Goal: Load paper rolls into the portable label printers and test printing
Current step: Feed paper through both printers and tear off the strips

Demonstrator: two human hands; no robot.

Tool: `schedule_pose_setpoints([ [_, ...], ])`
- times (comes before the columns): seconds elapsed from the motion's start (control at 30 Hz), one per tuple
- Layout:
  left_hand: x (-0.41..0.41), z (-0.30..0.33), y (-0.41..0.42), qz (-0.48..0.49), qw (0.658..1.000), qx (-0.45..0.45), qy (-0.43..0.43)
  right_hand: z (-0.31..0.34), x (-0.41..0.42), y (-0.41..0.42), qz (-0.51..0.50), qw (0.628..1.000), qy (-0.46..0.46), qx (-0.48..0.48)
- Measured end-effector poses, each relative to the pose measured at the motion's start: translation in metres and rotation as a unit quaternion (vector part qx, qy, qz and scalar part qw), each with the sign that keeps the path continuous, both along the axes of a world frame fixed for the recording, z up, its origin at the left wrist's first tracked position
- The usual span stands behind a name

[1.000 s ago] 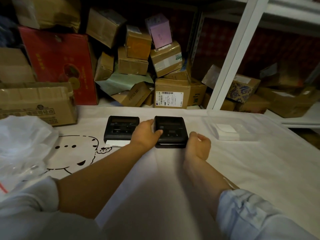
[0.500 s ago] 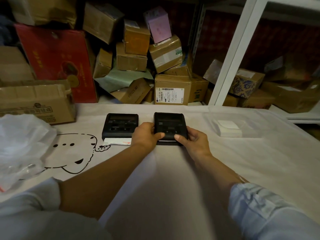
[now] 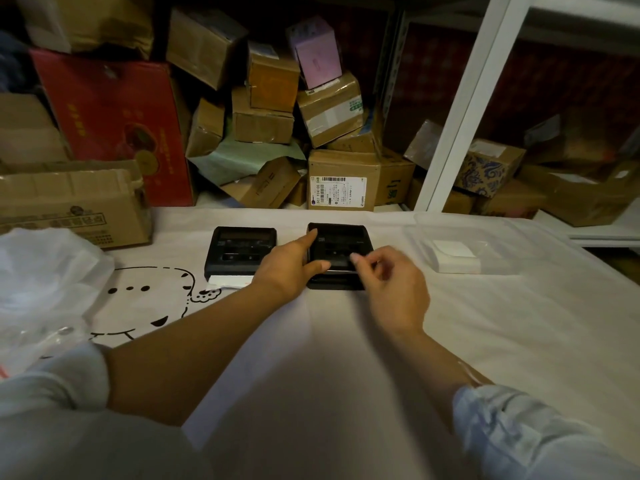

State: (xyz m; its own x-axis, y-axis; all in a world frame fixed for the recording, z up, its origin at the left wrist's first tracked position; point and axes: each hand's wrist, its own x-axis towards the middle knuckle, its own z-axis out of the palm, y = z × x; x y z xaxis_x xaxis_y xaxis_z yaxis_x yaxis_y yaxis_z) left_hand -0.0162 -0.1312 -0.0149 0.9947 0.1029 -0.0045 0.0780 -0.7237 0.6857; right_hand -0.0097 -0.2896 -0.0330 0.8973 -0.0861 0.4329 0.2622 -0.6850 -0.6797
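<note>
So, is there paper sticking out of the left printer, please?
Yes, a white paper strip juts from the front edge of the left printer.

we are wearing pale blue sleeves (image 3: 519,441), creasing and pushed up past our bare forearms, with our left hand (image 3: 287,271) and right hand (image 3: 394,289) ungloved.
</note>
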Motion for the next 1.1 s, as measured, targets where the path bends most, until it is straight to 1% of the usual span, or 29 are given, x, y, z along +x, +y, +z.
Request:
schedule_pose_setpoints([
  [0.03, 0.001, -0.001, 0.001, 0.001, 1.000, 0.005, 0.000, 0.000, -0.005, 0.000, 0.050, 0.995, -0.025, -0.087],
  [0.07, 0.001, -0.001, 0.001, 0.001, 1.000, 0.016, 0.000, -0.003, -0.008, 0.000, 0.092, 0.981, -0.038, -0.165],
  [0.1, 0.001, -0.001, 0.000, 0.001, 1.000, 0.031, -0.002, -0.003, -0.009, 0.001, 0.115, 0.966, -0.046, -0.225],
  [0.17, 0.001, -0.001, 0.000, -0.004, 0.998, 0.064, -0.013, 0.001, -0.009, 0.003, 0.123, 0.940, -0.055, -0.314],
  [0.2, 0.001, -0.001, 0.001, -0.006, 0.997, 0.075, -0.017, 0.002, -0.007, 0.003, 0.119, 0.928, -0.058, -0.349],
  [0.37, 0.001, 0.004, 0.002, -0.014, 0.990, 0.138, -0.024, -0.005, -0.007, 0.003, 0.125, 0.888, -0.071, -0.436],
  [0.43, 0.001, 0.008, 0.000, -0.011, 0.981, 0.190, -0.027, -0.007, -0.010, 0.003, 0.116, 0.857, -0.051, -0.500],
  [0.5, 0.002, 0.014, -0.002, -0.004, 0.967, 0.251, -0.033, -0.014, -0.001, 0.005, 0.092, 0.850, -0.051, -0.517],
  [0.53, 0.003, 0.016, -0.002, -0.004, 0.961, 0.273, -0.038, -0.015, 0.000, 0.007, 0.084, 0.851, -0.066, -0.514],
  [0.57, 0.003, 0.018, -0.002, -0.006, 0.957, 0.287, -0.046, -0.011, -0.001, 0.009, 0.077, 0.845, -0.070, -0.525],
  [0.63, 0.003, 0.018, 0.002, -0.021, 0.957, 0.282, -0.069, -0.003, -0.006, 0.011, 0.090, 0.824, -0.041, -0.558],
  [0.7, 0.001, 0.016, 0.009, -0.055, 0.960, 0.264, -0.081, -0.006, 0.000, 0.011, 0.118, 0.831, -0.048, -0.541],
  [0.73, 0.000, 0.014, 0.011, -0.071, 0.957, 0.269, -0.082, -0.007, 0.001, 0.010, 0.123, 0.832, -0.050, -0.539],
  [0.77, -0.001, 0.012, 0.011, -0.078, 0.953, 0.282, -0.085, -0.007, 0.000, 0.009, 0.123, 0.821, -0.047, -0.555],
  [0.8, -0.002, 0.011, 0.011, -0.075, 0.948, 0.294, -0.092, -0.008, 0.000, 0.008, 0.107, 0.802, -0.059, -0.585],
  [0.83, -0.001, 0.009, 0.011, -0.069, 0.945, 0.302, -0.102, -0.008, 0.000, 0.008, 0.096, 0.799, -0.059, -0.590],
  [0.87, 0.000, 0.008, 0.010, -0.064, 0.943, 0.305, -0.114, -0.009, 0.000, 0.008, 0.087, 0.808, -0.072, -0.578],
  [0.93, 0.001, 0.007, 0.011, -0.050, 0.950, 0.278, -0.133, -0.004, -0.005, 0.008, 0.088, 0.799, -0.034, -0.593],
  [1.0, 0.000, 0.007, 0.012, -0.026, 0.967, 0.206, -0.148, -0.005, 0.003, 0.003, 0.113, 0.811, -0.078, -0.569],
  [1.03, 0.000, 0.006, 0.012, -0.017, 0.973, 0.173, -0.153, -0.004, 0.004, 0.004, 0.125, 0.819, -0.079, -0.555],
  [1.07, 0.000, 0.005, 0.010, -0.012, 0.977, 0.148, -0.155, -0.005, 0.005, 0.004, 0.119, 0.815, -0.098, -0.559],
  [1.1, 0.000, 0.004, 0.008, -0.009, 0.979, 0.131, -0.157, 0.001, 0.002, 0.006, 0.091, 0.808, -0.113, -0.571],
])
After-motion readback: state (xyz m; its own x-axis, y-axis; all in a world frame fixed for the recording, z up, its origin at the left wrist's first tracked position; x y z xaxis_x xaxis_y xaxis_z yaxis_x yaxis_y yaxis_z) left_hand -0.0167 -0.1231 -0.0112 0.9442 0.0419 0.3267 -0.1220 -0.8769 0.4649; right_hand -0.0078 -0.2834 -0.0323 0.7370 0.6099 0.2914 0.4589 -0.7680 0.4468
